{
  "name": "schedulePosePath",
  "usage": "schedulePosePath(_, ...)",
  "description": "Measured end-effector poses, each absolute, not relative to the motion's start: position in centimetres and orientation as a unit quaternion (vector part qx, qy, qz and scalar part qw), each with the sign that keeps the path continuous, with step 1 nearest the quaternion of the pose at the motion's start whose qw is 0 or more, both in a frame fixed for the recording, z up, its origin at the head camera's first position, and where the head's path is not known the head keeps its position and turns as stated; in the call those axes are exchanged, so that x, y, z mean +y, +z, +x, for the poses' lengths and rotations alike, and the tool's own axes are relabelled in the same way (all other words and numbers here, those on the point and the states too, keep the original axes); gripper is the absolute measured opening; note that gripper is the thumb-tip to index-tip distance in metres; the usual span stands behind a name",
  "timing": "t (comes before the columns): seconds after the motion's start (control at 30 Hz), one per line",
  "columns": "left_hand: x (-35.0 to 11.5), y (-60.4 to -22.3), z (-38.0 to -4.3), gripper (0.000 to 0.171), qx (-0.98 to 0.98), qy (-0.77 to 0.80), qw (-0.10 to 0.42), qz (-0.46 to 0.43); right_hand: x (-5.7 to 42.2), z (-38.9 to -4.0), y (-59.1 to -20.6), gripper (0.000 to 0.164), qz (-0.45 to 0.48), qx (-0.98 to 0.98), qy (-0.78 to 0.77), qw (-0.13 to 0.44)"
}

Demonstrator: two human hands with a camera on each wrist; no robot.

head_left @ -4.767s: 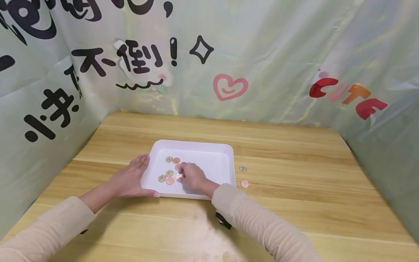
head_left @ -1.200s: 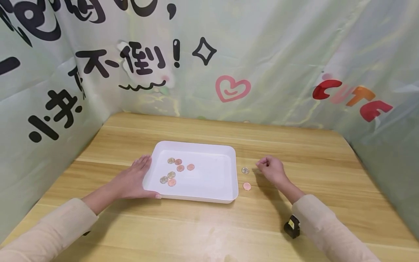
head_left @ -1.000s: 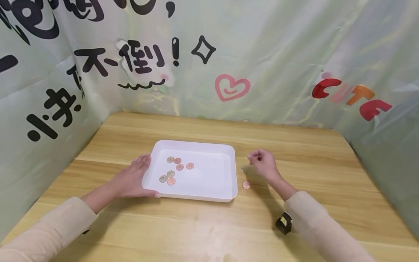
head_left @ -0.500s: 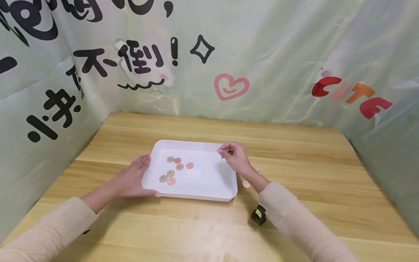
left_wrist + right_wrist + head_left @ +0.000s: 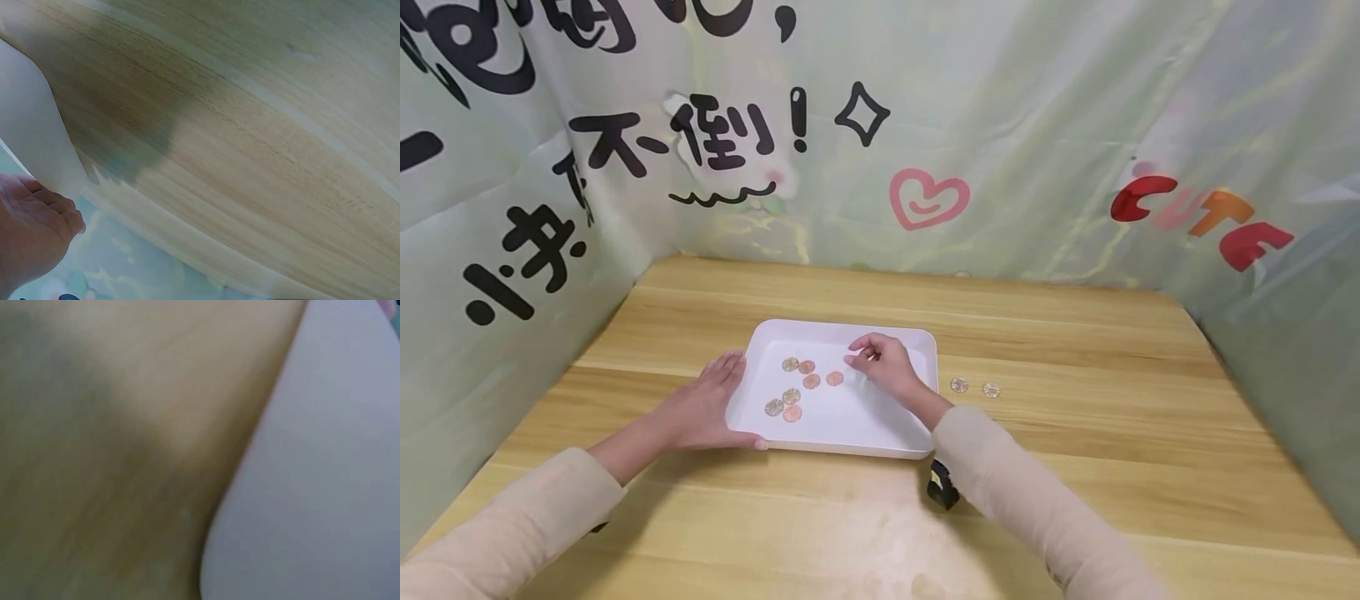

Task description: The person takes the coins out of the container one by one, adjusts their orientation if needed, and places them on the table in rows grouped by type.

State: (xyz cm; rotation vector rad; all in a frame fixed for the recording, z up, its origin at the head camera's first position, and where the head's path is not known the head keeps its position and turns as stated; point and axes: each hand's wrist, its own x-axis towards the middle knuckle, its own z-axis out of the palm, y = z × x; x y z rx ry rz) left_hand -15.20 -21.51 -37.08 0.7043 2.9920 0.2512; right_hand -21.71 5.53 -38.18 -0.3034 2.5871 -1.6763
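Note:
A shallow white tray (image 5: 895, 417) lies on the table. Several coins are in its left half, some gold-coloured, such as one coin (image 5: 774, 407), others copper-coloured, such as another coin (image 5: 835, 378). My left hand (image 5: 700, 408) rests against the tray's left wall with straight fingers, its thumb along the front edge. In the left wrist view that hand (image 5: 34, 228) touches the white wall. My right hand (image 5: 887, 367) hovers above the tray, right of the copper coin, thumb and forefinger slightly apart; no coin shows between them. The right wrist view is blurred: tray wall (image 5: 312, 487) and wood.
Right of the tray, a silvery coin (image 5: 958, 385) and a second coin (image 5: 991, 389) lie on the wooden table (image 5: 1075, 400). My right sleeve (image 5: 1000, 475) covers the spot just in front of them. A printed cloth (image 5: 1037, 125) encloses the table's back and sides.
A coin my right hand pinched in the tray earlier is gone from there; another coin now lies on the table at right. My right hand has come back left over the tray. Left hand unmoved.

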Motion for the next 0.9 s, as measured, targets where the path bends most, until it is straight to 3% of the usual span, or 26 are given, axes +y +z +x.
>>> schedulePosePath(0.27, -21.5, -37.2, -15.3, 0.12, 0.97, 0.081, 0.029, 0.227, 3.7, -21.7, -39.2, 0.017, -0.104, 0.871, -0.473, 0.082)
schedulePosePath(0.9, -21.6, -37.4, -15.3, 0.122, 0.971, 0.085, 0.034, 0.22, 2.4, -21.4, -39.2, 0.015, -0.133, 0.932, -0.33, 0.063)
